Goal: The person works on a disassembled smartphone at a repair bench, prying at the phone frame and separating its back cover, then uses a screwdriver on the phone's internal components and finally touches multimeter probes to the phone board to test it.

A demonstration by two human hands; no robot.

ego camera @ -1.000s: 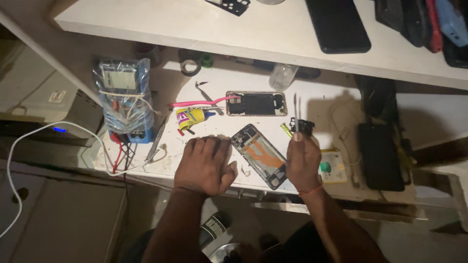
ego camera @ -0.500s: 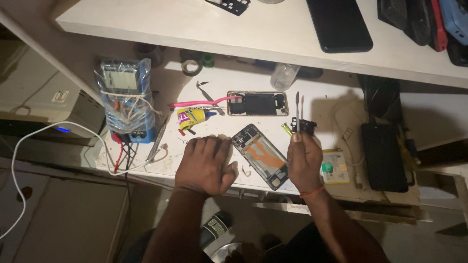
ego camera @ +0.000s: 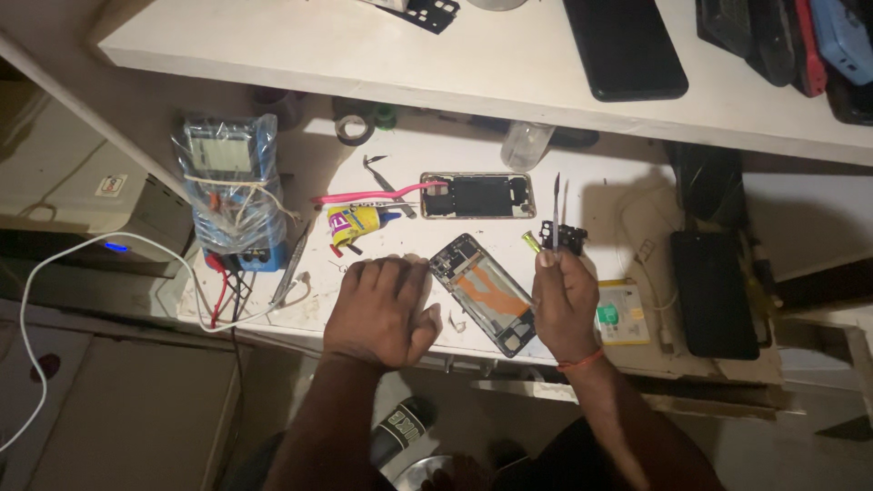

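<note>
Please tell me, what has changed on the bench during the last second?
Almost nothing. The right hand still holds the tweezers and a small black part upright. The left hand still rests flat beside the opened phone. The glue tube has not moved.

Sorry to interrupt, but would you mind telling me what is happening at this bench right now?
A person is working on an opened phone frame lying on the white workbench. The left hand rests flat on the bench beside the frame, touching its near edge. The right hand holds tweezers upright together with a small black part above the bench. A second opened phone, a glue tube and a plastic-wrapped multimeter lie nearby.
</note>
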